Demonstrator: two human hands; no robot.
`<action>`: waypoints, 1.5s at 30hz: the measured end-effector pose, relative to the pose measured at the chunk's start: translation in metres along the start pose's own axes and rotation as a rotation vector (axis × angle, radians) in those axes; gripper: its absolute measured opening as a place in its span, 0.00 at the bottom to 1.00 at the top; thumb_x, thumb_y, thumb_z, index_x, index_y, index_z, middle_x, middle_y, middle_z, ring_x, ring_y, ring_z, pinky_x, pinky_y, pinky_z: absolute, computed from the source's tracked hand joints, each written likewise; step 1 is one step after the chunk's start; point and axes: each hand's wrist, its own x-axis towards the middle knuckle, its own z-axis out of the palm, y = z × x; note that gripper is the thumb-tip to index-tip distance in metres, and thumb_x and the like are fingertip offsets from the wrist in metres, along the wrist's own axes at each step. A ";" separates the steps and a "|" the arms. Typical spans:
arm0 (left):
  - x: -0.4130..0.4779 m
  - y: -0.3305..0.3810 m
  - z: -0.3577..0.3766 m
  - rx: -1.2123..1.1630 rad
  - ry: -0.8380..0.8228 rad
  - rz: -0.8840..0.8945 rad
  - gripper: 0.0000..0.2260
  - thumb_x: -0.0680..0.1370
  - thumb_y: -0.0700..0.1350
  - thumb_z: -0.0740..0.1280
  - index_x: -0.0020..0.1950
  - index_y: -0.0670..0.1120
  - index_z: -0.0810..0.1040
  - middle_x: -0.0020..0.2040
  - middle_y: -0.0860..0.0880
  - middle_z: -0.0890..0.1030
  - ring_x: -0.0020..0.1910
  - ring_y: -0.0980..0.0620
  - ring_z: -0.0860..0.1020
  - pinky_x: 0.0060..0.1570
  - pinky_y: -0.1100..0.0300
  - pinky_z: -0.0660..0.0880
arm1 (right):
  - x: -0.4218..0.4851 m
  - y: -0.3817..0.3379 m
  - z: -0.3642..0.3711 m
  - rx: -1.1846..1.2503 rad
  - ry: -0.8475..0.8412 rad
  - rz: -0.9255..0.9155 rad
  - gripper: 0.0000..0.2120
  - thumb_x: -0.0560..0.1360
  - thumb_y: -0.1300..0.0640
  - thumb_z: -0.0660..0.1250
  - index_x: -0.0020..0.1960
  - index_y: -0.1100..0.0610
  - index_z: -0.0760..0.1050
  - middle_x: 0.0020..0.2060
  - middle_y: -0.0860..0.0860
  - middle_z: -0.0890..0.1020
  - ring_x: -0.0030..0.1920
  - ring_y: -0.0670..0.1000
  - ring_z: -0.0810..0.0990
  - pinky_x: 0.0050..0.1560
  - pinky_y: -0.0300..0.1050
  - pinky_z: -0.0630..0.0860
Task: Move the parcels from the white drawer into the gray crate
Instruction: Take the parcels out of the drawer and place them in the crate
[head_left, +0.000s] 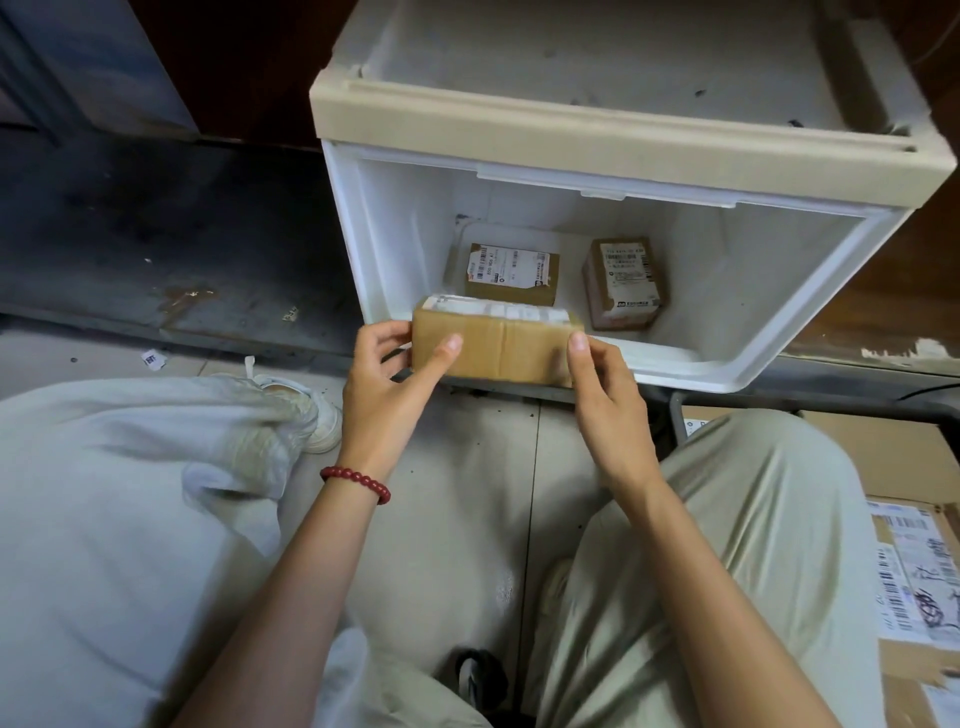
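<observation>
Knees flank gritty tiled floor before white drawer.

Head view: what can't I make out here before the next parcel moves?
- gray crate: outside the head view.
- held parcel: top label washed out, unreadable.
- white drawer floor near front: hidden behind held parcel.
- left parcel, right parcel: label print too small.
- cardboard boxes: cut by right edge.

Left hand, right hand: bare. Forearms bare. 1 bracelet of round dark-red beads on left wrist. Loose, creased, pale greyish-green trousers on both legs. 1 white laced sneaker, left foot.
</observation>
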 end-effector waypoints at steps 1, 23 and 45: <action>0.000 0.000 0.001 -0.005 0.008 -0.011 0.20 0.69 0.53 0.76 0.55 0.53 0.72 0.55 0.55 0.78 0.57 0.58 0.78 0.51 0.67 0.73 | 0.000 -0.001 -0.001 0.017 -0.005 0.017 0.19 0.78 0.38 0.57 0.58 0.49 0.74 0.50 0.39 0.79 0.46 0.29 0.73 0.45 0.22 0.67; -0.046 0.079 0.099 0.133 -0.211 0.470 0.37 0.65 0.60 0.75 0.70 0.56 0.65 0.64 0.56 0.72 0.62 0.60 0.73 0.61 0.52 0.74 | -0.027 -0.054 -0.100 0.277 0.314 -0.307 0.31 0.71 0.55 0.74 0.70 0.49 0.66 0.60 0.46 0.79 0.60 0.46 0.79 0.59 0.47 0.77; -0.129 0.055 0.240 0.543 -1.139 0.497 0.25 0.72 0.58 0.71 0.67 0.56 0.71 0.60 0.57 0.78 0.57 0.58 0.76 0.56 0.57 0.76 | -0.185 0.055 -0.205 0.383 0.782 0.247 0.39 0.63 0.50 0.76 0.71 0.44 0.64 0.62 0.40 0.75 0.54 0.41 0.80 0.43 0.34 0.79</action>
